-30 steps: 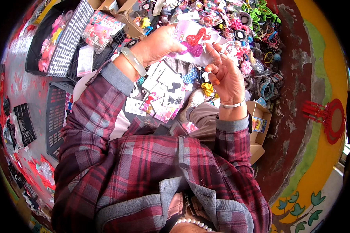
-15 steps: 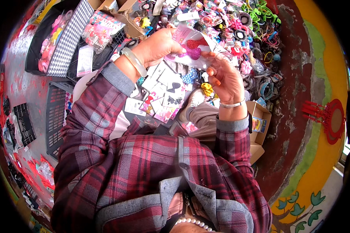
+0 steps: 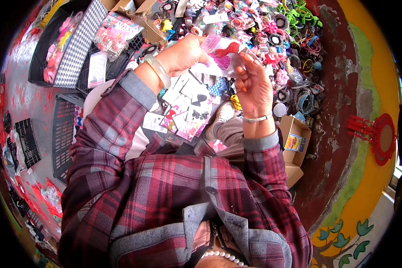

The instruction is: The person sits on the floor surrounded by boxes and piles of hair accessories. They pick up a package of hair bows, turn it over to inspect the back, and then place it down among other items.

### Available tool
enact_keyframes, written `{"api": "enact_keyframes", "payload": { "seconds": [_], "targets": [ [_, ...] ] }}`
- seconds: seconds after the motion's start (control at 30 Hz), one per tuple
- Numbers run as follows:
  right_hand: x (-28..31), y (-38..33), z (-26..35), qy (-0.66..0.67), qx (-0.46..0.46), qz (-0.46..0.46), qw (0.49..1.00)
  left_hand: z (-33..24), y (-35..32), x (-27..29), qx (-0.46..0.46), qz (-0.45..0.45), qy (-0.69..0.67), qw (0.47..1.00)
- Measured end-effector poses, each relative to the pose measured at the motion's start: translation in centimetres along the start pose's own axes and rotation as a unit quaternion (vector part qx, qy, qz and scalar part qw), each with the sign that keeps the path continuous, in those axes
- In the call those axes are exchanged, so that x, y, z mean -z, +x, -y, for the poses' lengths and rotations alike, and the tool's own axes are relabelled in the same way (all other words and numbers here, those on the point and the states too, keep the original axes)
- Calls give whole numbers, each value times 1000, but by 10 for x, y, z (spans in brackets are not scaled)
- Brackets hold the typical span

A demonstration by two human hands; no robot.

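Note:
A pink-and-white card in clear plastic carries a red glitter bow and a magenta glitter bow. My left hand pinches its left side between thumb and fingers. At the card's right edge, the curled fingers of my right hand close on the plastic near the bows. Below my hands lies a spread of small hair-accessory cards, some bearing black or red bows. A yellow scrunchie is partly covered by my right hand.
A large heap of hair ties and clips fills the far side, with green plastic pieces at its right. On the left stand a houndstooth-patterned box and a grey plastic crate. An open cardboard box sits by my right forearm.
My right hand has shifted slightly left, its fingers now further over the card's right side. The card has tilted a little, and my left hand has moved slightly with it.

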State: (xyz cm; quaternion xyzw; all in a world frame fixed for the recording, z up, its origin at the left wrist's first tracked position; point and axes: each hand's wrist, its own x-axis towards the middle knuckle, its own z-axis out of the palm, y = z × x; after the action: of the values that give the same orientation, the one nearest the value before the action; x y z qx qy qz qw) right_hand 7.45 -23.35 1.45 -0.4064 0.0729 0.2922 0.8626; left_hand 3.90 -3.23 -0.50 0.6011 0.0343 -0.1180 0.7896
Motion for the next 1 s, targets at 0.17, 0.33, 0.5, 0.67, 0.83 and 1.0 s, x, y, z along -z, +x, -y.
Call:
{"api": "enact_keyframes", "payload": {
  "seconds": [0.17, 0.33, 0.5, 0.67, 0.83, 1.0],
  "targets": [
    [0, 0, 6, -20, 1, 17, 1000, 1, -1, -2, -10, -12, -61, 998],
    [1, 1, 4, -42, 3, 2, 999, -1, -2, -2, -8, -13, -42, 999],
    [-1, 0, 6, -31, -8, 16, 999, -8, -6, -7, 5, -19, -24, 1000],
    [-5, -2, 7, -53, -6, 51, 997, -2, -4, -5, -19, -13, -35, 999],
    [-4, -3, 8, -61, -9, 61, 996, -4, -5, -7, -4, -19, -14, 1000],
    [-7, -3, 6, -65, 4, 42, 997, -2, -5, -8, -8, -15, -25, 1000]
  ]
}}
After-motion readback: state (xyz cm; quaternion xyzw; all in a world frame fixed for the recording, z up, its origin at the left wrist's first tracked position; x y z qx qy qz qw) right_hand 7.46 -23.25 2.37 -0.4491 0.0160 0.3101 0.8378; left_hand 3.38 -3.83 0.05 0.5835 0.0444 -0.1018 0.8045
